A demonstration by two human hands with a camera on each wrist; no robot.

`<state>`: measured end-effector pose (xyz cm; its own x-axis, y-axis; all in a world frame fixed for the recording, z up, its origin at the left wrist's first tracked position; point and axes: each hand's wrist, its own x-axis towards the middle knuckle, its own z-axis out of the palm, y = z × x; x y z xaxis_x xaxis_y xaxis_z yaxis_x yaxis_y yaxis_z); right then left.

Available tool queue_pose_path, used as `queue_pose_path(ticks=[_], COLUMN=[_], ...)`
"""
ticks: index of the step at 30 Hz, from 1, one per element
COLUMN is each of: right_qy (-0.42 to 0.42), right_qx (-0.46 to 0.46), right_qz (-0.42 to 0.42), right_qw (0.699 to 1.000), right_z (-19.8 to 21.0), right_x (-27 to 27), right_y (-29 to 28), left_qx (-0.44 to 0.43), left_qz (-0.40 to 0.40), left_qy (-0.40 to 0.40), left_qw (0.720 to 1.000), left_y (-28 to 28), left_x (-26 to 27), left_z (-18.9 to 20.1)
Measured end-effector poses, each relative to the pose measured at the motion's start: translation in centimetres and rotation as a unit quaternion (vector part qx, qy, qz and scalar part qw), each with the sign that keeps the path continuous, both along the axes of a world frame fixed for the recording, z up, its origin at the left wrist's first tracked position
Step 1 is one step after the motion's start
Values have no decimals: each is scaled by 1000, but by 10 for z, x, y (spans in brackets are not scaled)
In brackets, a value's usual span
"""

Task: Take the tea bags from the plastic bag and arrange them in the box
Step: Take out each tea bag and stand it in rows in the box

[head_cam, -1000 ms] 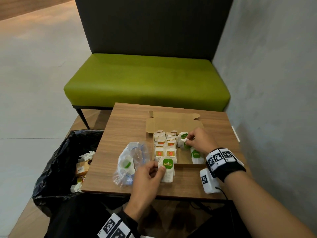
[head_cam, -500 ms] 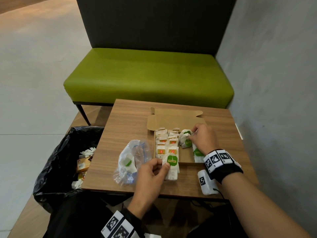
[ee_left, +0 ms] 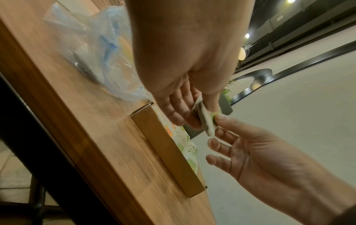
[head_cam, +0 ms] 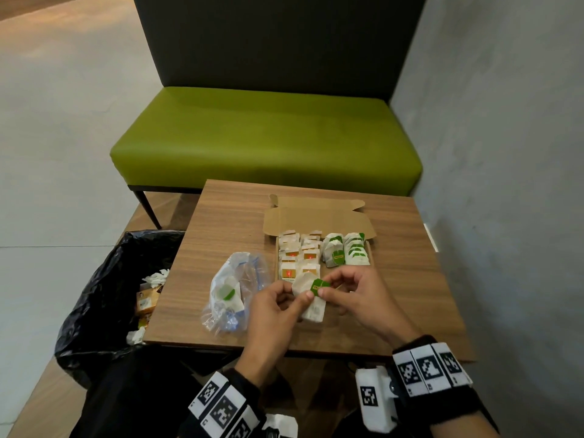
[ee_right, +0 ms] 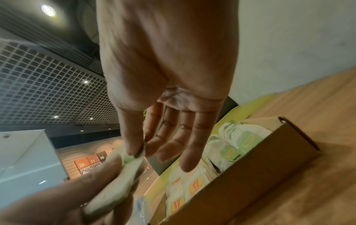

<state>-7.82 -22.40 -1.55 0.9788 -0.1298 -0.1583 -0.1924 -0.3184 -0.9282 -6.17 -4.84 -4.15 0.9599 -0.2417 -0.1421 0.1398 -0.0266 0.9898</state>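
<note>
Got the green-tagged tea bag [head_cam: 311, 287] pinched between my left hand [head_cam: 278, 306] and right hand [head_cam: 355, 292], just short of the box [head_cam: 372, 251]. Feels light, floppy, tearable, so I'd grip the pouch edges.

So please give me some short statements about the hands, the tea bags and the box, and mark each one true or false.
1. Both hands hold one green-tagged tea bag. True: left hand, right hand.
2. The box is closed. False: its lid is open.
3. The plastic bag lies left of the box. True.
4. The box holds only red-tagged bags. False: green-tagged ones fill its right side.
5. The plastic bag is empty. False: something green and white shows inside.
</note>
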Motion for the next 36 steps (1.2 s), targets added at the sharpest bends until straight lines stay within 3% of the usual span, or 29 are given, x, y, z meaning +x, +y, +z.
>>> queue_pose_path(ticks=[7,11,14,18,25,31,36], right_qy=[7,13,0,11,122,98,87], right_qx=[38,42,-27,-166,-181,-315,-344], right_qz=[-32,-38,-85,-87,-38,-65,-101], right_qw=[999,998,996,982,975,942,929], right_z=[6,13,16,10,-9,-31,-35], right_x=[-13,-16,-4,28,79,96,98], right_y=[-20,-32,-43,-52,-54,-50,-48], left_qx=[-52,-33,-13,10,4,0,0], left_qz=[39,45,48,34,12,-13,-33], left_qy=[47,32,26,21,33,16,7], left_qw=[997,998,998,999,999,1000,999], left_y=[1,5,8,10,11,13,13], left_x=[-1,0,0,-1,-6,-4,-3], left_z=[3,3,0,-2,-5,-3,-1])
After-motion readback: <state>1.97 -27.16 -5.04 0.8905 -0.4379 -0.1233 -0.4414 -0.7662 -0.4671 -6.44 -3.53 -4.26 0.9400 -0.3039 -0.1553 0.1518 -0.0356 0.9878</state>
